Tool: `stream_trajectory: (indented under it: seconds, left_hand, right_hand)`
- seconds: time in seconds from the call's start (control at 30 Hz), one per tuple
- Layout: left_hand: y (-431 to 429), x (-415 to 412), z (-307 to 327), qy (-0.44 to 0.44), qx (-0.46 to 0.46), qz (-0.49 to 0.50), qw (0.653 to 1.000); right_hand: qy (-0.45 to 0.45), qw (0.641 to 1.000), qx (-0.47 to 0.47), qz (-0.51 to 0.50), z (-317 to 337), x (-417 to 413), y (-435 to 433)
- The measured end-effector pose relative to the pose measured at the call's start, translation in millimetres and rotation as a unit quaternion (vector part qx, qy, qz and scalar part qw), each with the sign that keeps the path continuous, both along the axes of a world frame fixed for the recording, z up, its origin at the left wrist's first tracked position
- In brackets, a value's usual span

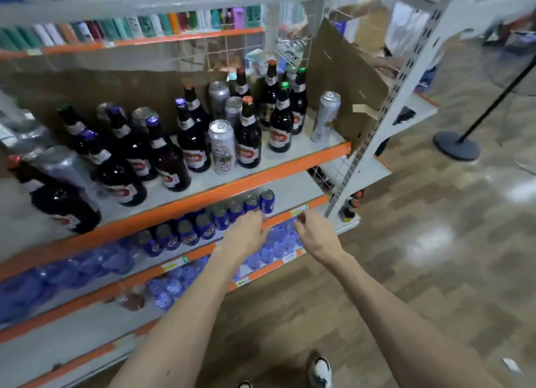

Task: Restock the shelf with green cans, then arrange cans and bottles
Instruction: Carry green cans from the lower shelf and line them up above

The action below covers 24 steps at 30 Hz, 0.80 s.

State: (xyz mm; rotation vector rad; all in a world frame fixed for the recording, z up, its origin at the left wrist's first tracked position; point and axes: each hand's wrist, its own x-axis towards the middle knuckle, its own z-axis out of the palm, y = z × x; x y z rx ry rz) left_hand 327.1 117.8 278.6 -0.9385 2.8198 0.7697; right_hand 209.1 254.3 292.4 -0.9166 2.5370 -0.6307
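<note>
Dark brown bottles with red labels stand mixed with silver cans on the middle shelf; one silver can stands alone at its right end. A row of blue cans lines the front of the shelf below. My left hand hovers just in front of the right end of that row, fingers loosely bent, holding nothing. My right hand hangs beside it, near the price label on the orange shelf edge, also empty. No green can is in view.
Packs of blue-wrapped water bottles fill the lower shelves. A cardboard panel closes the right end of the middle shelf beside the white upright. A black stand base sits on the wooden floor at right. My shoe shows below.
</note>
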Motion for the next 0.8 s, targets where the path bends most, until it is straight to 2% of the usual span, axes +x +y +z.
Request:
stream_trajectory:
  seconds: [0.23, 0.53, 0.8]
  left_hand:
    - [-6.7, -17.0, 11.6, -0.01, -0.019, 0.135, 0.991]
    - [-21.9, -4.4, 3.4, -0.017, -0.001, 0.232, 0.973]
    - [-49.5, -32.1, -79.2, -0.014, -0.013, 0.227, 0.974]
  right_hand:
    - [0.01, 0.989, -0.007, 0.149, -6.4, -47.1, -48.9]
    - [-0.009, 0.971, 0.013, 0.238, -12.6, -57.5, -98.4]
    - [-0.002, 0.957, 0.011, 0.289, -92.6, -54.1, -144.3]
